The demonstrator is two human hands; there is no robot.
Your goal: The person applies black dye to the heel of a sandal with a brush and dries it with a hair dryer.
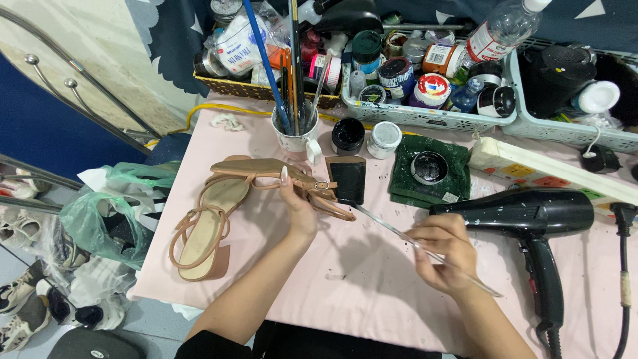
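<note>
A: Right, head view. Left hand (pixel 299 213) has its fingers (pixel 286 181) closed around a tan strappy sandal (pixel 279 171), lifted on its side off the bench (pixel 359 266), strap end turned toward the right hand, probably to keep that part reachable.

B: Right hand?

A: Right hand (pixel 444 256) pinches a thin clear-handled brush (pixel 412 242), fingers closed on the shaft. The tip points up-left, just short of the sandal's straps, beside a small black tray (pixel 348 178).

B: The other shoe?

A: Matching sandal (pixel 203 233) lies flat, left of the left fingers, apart from them.

B: Rest?

A: Black hair dryer (pixel 531 219) lies just right of the right fingers. Open dark jar on a green cloth (pixel 428 174) and a cup of brushes (pixel 294 129) sit beyond the fingers, likely within reach.
</note>
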